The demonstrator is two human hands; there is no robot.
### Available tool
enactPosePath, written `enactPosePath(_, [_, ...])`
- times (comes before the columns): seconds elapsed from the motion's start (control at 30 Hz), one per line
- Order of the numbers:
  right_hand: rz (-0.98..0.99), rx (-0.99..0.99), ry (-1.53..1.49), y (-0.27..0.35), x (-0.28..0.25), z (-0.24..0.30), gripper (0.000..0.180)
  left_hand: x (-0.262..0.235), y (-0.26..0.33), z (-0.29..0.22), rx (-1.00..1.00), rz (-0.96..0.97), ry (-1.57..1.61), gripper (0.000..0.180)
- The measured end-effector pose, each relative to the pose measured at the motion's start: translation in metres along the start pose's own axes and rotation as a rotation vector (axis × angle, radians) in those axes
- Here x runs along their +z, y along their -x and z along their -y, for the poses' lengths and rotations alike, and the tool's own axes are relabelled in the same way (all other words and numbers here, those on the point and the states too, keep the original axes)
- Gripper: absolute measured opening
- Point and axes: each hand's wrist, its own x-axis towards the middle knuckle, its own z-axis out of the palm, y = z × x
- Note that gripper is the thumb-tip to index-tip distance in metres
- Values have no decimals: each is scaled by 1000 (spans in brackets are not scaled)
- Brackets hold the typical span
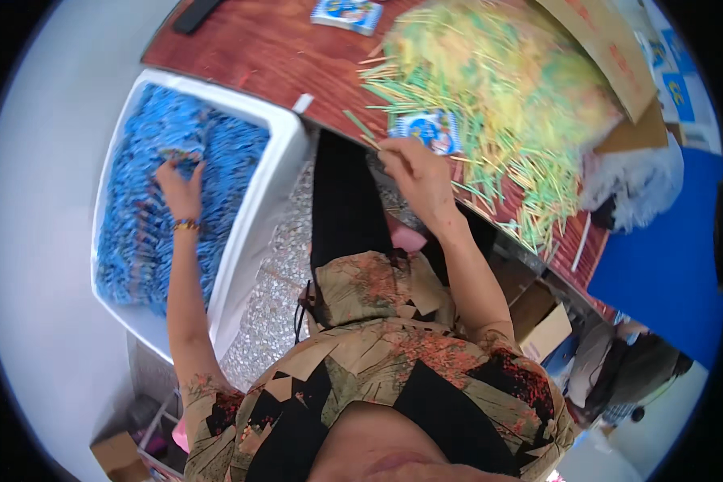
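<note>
One red table (281, 48) stands before you, a white box (285, 120) at your left, a heap of sticks (490, 112) on the table. Your left hand (181, 191) is in the box, thumb and fingers parted at the blue packets (149, 120); whether they grip one I cannot tell. Your right hand (418, 181) seems to pinch a stick (369, 141) by the table's edge. You appear to be handling both at once; moving on calls for a light right-hand pinch.

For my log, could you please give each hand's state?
Left hand: touching blue packets in white foam box; grip unclear.
Right hand: holding thin green and yellow sticks.
</note>
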Motion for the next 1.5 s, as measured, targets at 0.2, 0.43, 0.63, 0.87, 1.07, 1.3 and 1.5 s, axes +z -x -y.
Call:
enactPosePath(0.2, [-17, 25, 457, -28, -71, -42, 31, -53, -30, -68, -184, -16, 296, 39])
enactPosePath(0.43, [158, -173, 520, -46, -91, -80, 39, -63, -29, -205, -52, 194, 548, 16])
enactPosePath(0.63, [110, -217, 559, -48, -84, -75, 37, -36, 3, -73, -353, 569, 361, 29])
enactPosePath(0.87, [171, -191, 514, -52, -86, -70, 33, -6, 6, -20, -291, 186, -152, 67])
enactPosePath(1.07, [124, -181, 481, -49, -86, -77, 26, 8, -4, -42, -450, 321, -366, 57])
enactPosePath(1.3, [136, -175, 462, -50, -85, -74, 26, 10, 1, -15, -423, 357, -430, 39])
enactPosePath(1.5, [114, -190, 428, -50, -85, -78, 24, 4, -28, -23, -411, 521, -518, 32])
